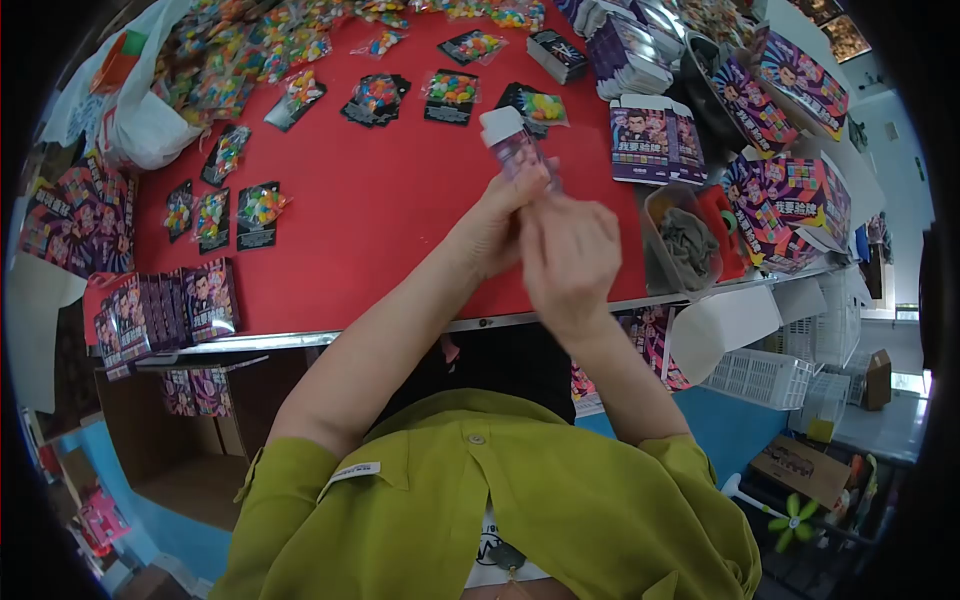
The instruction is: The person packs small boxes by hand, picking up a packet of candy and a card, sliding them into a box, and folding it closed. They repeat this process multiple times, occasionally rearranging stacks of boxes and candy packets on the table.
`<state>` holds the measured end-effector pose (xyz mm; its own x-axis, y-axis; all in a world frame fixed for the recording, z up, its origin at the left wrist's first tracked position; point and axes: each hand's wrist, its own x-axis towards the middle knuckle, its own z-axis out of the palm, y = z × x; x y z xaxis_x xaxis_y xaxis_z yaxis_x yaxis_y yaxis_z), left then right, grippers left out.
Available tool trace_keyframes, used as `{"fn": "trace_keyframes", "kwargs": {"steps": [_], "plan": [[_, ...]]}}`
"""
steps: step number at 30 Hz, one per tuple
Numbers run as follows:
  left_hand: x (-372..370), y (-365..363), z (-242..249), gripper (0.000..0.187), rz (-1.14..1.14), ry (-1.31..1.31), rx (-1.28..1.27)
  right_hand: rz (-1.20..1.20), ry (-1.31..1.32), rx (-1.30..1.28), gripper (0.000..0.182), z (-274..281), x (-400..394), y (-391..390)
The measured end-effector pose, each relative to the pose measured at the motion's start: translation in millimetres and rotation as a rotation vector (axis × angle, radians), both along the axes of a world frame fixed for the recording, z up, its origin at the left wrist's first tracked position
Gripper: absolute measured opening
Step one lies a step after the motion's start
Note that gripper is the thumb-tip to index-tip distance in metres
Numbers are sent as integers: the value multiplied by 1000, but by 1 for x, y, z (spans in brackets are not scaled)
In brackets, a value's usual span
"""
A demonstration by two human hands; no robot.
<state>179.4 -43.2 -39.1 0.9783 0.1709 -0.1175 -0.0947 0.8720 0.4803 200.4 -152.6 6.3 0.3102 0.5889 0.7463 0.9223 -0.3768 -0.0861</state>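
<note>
A small purple printed box (516, 142) with a raised white end flap is tilted above the red table, blurred by motion. My left hand (497, 222) is closed around its lower part. Right against it is my right hand (572, 258), its fingers curled and smeared, so what they grip cannot be made out. Beyond the box lie candy packets on black cards (536, 106), the nearest things on the table. To the right stands a printed purple carton (641, 143) with a white top edge.
Several candy packets on black cards (262, 207) lie left, below a heap of candy packets (230, 75). Purple boxes (210, 298) stand in a row at the front left edge. A clear tub with grey cloth (687, 238) and a pile of flat boxes (620, 62) are on the right.
</note>
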Motion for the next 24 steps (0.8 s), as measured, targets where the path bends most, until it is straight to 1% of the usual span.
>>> {"fn": "trace_keyframes", "kwargs": {"steps": [1,2,4,5,6,7,8,9,10,11,13,14,15,16,18,20,21,22,23,24], "plan": [[-6,4,11,67,-81,-39,15,99,154,-2,15,-2,-19,2],[-15,9,24,57,-100,-66,-39,175,247,-6,19,1,-27,1],[-34,27,31,47,-269,-136,-80,206,238,20,21,0,-13,-2],[-45,29,13,40,-213,-22,-123,227,220,46,23,-1,-4,-1],[-54,31,13,40,-211,-11,-124,263,244,64,29,-1,4,4],[-62,30,16,39,-258,50,-78,255,250,66,29,-6,6,9],[-66,29,19,39,-314,103,-29,278,210,35,30,-12,8,13],[-69,31,18,40,-343,88,-77,299,163,0,32,-14,8,16],[-72,33,21,40,-360,75,-78,266,103,42,33,-12,3,19],[-76,36,25,41,-427,107,-5,255,95,37,33,-9,1,20],[-83,36,24,41,-506,193,95,255,186,35,27,-7,-6,24],[-86,35,21,41,-511,198,95,272,136,48,22,-9,-7,26],[-88,34,19,41,-447,184,75,268,139,49,22,-10,-9,26],[-90,32,18,42,-384,171,53,252,182,70,20,-10,-11,26],[-92,29,20,41,-358,177,76,238,235,84,18,-12,-14,23],[-95,24,19,41,-317,192,97,335,306,53,22,-16,-10,20],[-94,22,17,42,-228,162,136,343,315,52,22,-15,-11,20],[-94,22,15,42,-140,132,177,269,235,101,26,-12,-12,21],[-94,26,16,42,-145,133,114,197,155,150,30,-9,-13,21],[-94,30,19,42,-144,133,51,125,217,92,39,-7,-17,16]]}}
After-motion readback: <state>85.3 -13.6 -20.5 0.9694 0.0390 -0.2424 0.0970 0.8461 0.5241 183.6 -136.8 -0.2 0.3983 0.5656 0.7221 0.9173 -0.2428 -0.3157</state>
